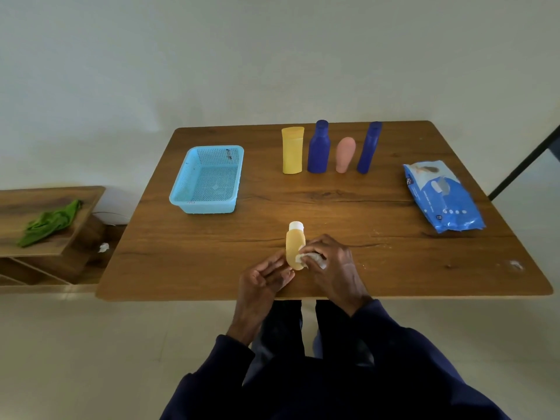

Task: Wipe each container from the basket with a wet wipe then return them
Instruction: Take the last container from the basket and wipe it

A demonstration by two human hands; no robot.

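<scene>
Containers (pixel 318 150): 4 upright far, 1 amber bottle (pixel 294 244) near, gripped by left hand (pixel 263 278) | right hand (pixel 333 268) pinches 1 wet wipe (pixel 306 259) on it | 1 basket (pixel 206 206) left | 1 wipes pack (pixel 444 197) right

Two bare hands: left hand (pixel 263 278), right hand (pixel 335 266). Long sleeves, dark blue, almost black. Left sleeve (pixel 212 374) stops partway up forearm, cuff wide and loose. Right sleeve (pixel 409 344) reaches wrist, soft folds in cloth. Same dark blue top (pixel 303 398). Dark trousers (pixel 283 325) between sleeves, two legs, thin gap between.
</scene>
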